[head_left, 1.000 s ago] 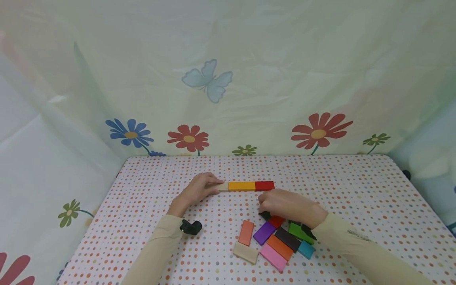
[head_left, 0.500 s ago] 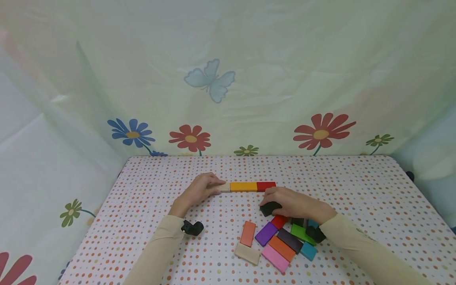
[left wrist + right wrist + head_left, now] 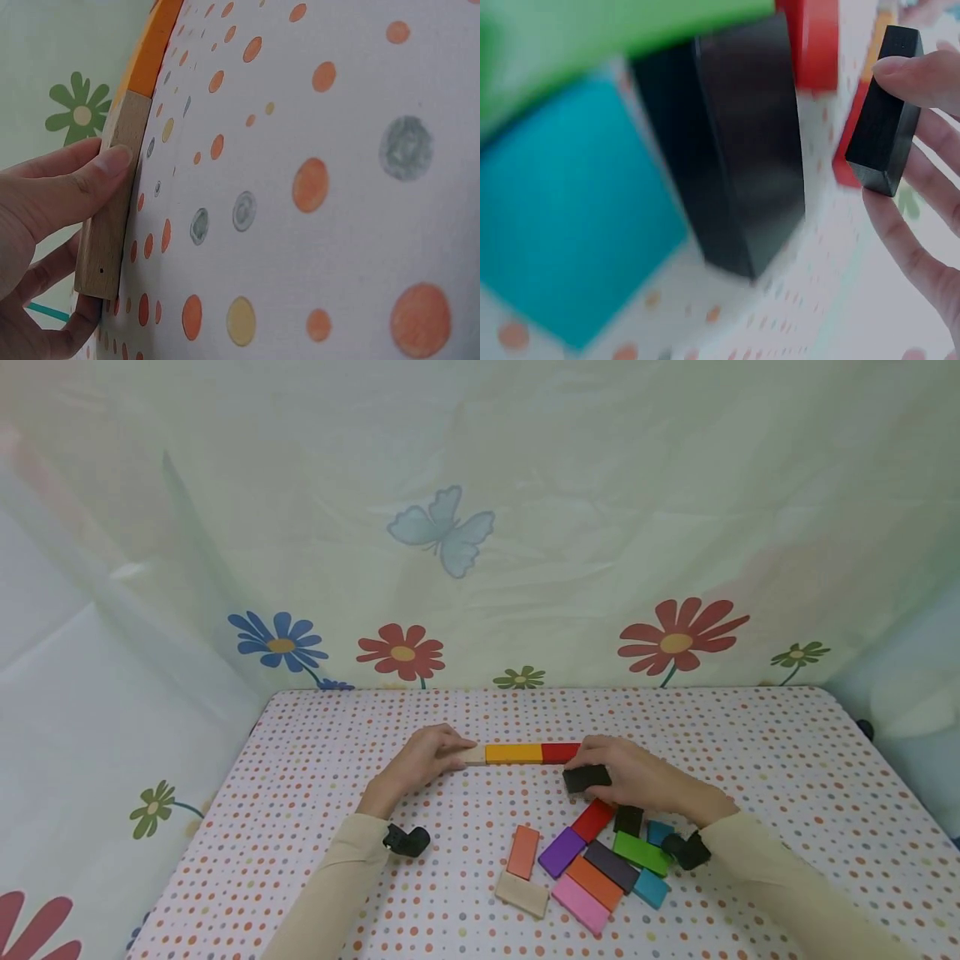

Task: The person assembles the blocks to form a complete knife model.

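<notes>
A row of blocks lies across the table: a plain wooden block (image 3: 476, 756), a yellow-orange block (image 3: 513, 754) and a red block (image 3: 558, 753), end to end. My left hand (image 3: 423, 758) pinches the wooden block at the row's left end; in the left wrist view its thumb lies along the block (image 3: 112, 217) and a finger touches the end face. Just in front of the red block, my right hand (image 3: 637, 775) holds a black block (image 3: 587, 779) between thumb and fingers. The right wrist view shows that black block (image 3: 885, 112) tilted, partly covering the red one behind it.
Nearer the body lies a loose group of blocks: salmon (image 3: 522, 852), beige (image 3: 522, 895), purple (image 3: 562, 852), red (image 3: 593, 820), black (image 3: 628, 820), green (image 3: 641, 853), pink (image 3: 581, 904) and others. A dotted cloth (image 3: 750, 760) covers the table; a printed curtain (image 3: 562, 527) hangs behind.
My right hand has lifted the black block from beside the group and carried it away from the body and slightly right, toward the row's red end. The left hand stays on the wooden block.
</notes>
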The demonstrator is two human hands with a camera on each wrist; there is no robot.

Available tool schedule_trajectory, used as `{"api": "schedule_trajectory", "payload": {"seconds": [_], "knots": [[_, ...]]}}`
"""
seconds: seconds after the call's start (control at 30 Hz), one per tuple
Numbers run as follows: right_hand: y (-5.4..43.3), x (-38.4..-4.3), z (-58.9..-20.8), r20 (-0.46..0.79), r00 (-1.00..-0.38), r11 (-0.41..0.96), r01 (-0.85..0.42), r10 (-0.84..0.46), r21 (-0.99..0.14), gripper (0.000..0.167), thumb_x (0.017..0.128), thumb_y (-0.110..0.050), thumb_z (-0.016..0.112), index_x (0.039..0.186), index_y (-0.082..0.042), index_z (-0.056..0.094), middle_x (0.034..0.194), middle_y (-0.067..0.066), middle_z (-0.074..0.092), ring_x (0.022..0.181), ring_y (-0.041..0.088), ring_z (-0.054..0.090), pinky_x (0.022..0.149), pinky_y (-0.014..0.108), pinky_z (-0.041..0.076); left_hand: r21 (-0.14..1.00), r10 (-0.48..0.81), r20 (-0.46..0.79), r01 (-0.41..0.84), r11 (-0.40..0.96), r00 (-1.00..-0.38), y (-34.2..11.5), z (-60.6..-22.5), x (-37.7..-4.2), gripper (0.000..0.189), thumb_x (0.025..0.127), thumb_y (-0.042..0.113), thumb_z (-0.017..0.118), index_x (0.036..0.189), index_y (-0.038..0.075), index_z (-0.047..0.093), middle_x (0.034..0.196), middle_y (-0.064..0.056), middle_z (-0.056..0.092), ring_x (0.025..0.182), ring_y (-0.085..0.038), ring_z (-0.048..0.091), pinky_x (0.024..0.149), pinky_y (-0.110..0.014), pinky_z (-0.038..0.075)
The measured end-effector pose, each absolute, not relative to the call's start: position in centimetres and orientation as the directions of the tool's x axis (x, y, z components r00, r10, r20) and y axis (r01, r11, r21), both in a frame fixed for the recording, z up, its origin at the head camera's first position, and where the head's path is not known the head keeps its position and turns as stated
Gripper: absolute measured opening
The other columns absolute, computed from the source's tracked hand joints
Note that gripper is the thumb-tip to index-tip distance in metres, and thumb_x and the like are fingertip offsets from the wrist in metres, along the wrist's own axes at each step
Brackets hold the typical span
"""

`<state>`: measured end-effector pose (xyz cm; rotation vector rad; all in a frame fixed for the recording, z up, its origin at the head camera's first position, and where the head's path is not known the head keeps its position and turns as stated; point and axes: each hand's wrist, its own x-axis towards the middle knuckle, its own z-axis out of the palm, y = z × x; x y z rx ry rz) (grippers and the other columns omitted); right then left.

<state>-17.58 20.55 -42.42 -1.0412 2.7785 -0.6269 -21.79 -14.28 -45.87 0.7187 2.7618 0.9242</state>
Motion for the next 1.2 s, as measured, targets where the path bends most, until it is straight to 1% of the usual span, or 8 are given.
{"api": "schedule_trajectory", "payload": {"seconds": [0.23, 0.57, 0.7, 0.83, 0.9, 1.07, 1.13, 1.2], "knots": [[23.4, -18.8, -42.2, 0.106, -0.827, 0.68, -0.521, -0.553, -0.516, 0.039, 0.084, -0.006, 0.088, 0.122, -0.007, 0.077, 0.108, 0.002, 0.069, 0.102, 0.025, 0.066, 0.089, 0.05, 0.059, 0.601, 0.479, 0.013, 0.39, 0.698, -0.878, -14.3, -45.9, -21.9, 0.035, 0.095, 0.012, 0.077, 0.13, 0.012, 0.076, 0.113, -0.003, 0.069, 0.104, -0.019, 0.061, 0.093, -0.038, 0.05], [24.3, -20.4, -43.4, 0.082, -0.866, 0.729, -0.463, -0.493, -0.504, 0.038, 0.082, -0.004, 0.089, 0.119, -0.003, 0.077, 0.106, 0.007, 0.07, 0.098, 0.027, 0.064, 0.088, 0.051, 0.058, 0.604, 0.475, 0.012, 0.385, 0.698, -0.88, -14.4, -46.2, -22.1, 0.035, 0.096, 0.013, 0.077, 0.13, 0.014, 0.076, 0.114, -0.002, 0.069, 0.107, -0.019, 0.062, 0.096, -0.04, 0.051], [23.9, -20.7, -43.7, 0.06, -0.866, 0.733, -0.455, -0.496, -0.506, 0.036, 0.083, -0.002, 0.087, 0.118, -0.002, 0.076, 0.11, 0.012, 0.071, 0.105, 0.035, 0.062, 0.09, 0.054, 0.057, 0.605, 0.471, 0.006, 0.378, 0.701, -0.882, -14.4, -46.2, -22.0, 0.035, 0.096, 0.013, 0.077, 0.131, 0.015, 0.076, 0.115, -0.002, 0.069, 0.107, -0.019, 0.061, 0.095, -0.039, 0.051], [23.5, -20.9, -43.9, 0.045, -0.87, 0.757, -0.452, -0.491, -0.472, 0.037, 0.083, 0.0, 0.086, 0.118, -0.001, 0.076, 0.114, 0.016, 0.072, 0.119, 0.046, 0.059, 0.1, 0.062, 0.051, 0.607, 0.474, 0.01, 0.382, 0.697, -0.881, -14.4, -46.3, -22.0, 0.035, 0.096, 0.013, 0.077, 0.131, 0.015, 0.076, 0.115, -0.002, 0.069, 0.106, -0.019, 0.061, 0.094, -0.039, 0.051], [23.3, -21.0, -44.0, 0.039, -0.874, 0.772, -0.449, -0.485, -0.449, 0.037, 0.083, 0.0, 0.086, 0.118, -0.001, 0.076, 0.115, 0.017, 0.072, 0.123, 0.048, 0.057, 0.102, 0.064, 0.048, 0.604, 0.474, 0.01, 0.384, 0.699, -0.88, -14.3, -46.3, -22.0, 0.035, 0.096, 0.013, 0.077, 0.131, 0.014, 0.076, 0.115, -0.003, 0.069, 0.106, -0.019, 0.061, 0.094, -0.038, 0.05], [22.8, -21.4, -44.2, 0.021, -0.87, 0.783, -0.453, -0.492, -0.426, 0.036, 0.085, 0.0, 0.085, 0.12, -0.001, 0.076, 0.113, 0.014, 0.071, 0.114, 0.04, 0.061, 0.099, 0.058, 0.052, 0.602, 0.469, 0.007, 0.378, 0.704, -0.883, -14.3, -46.2, -21.9, 0.035, 0.096, 0.013, 0.077, 0.131, 0.014, 0.075, 0.116, -0.003, 0.069, 0.107, -0.02, 0.061, 0.094, -0.039, 0.05], [22.6, -21.5, -44.2, 0.011, -0.867, 0.781, -0.454, -0.498, -0.429, 0.036, 0.085, 0.001, 0.084, 0.12, 0.0, 0.076, 0.113, 0.015, 0.071, 0.118, 0.044, 0.06, 0.102, 0.06, 0.05, 0.604, 0.467, 0.009, 0.377, 0.702, -0.884, -14.4, -46.2, -21.8, 0.035, 0.096, 0.013, 0.077, 0.131, 0.014, 0.075, 0.115, -0.003, 0.069, 0.107, -0.02, 0.061, 0.094, -0.039, 0.05], [22.5, -21.7, -44.2, -0.003, -0.866, 0.782, -0.45, -0.5, -0.431, 0.036, 0.086, 0.001, 0.083, 0.121, 0.001, 0.075, 0.116, 0.016, 0.071, 0.128, 0.049, 0.055, 0.106, 0.063, 0.045, 0.605, 0.467, 0.012, 0.378, 0.701, -0.884, -14.4, -46.1, -21.8, 0.035, 0.096, 0.013, 0.076, 0.131, 0.015, 0.075, 0.116, -0.004, 0.069, 0.107, -0.021, 0.061, 0.094, -0.039, 0.05]]}}
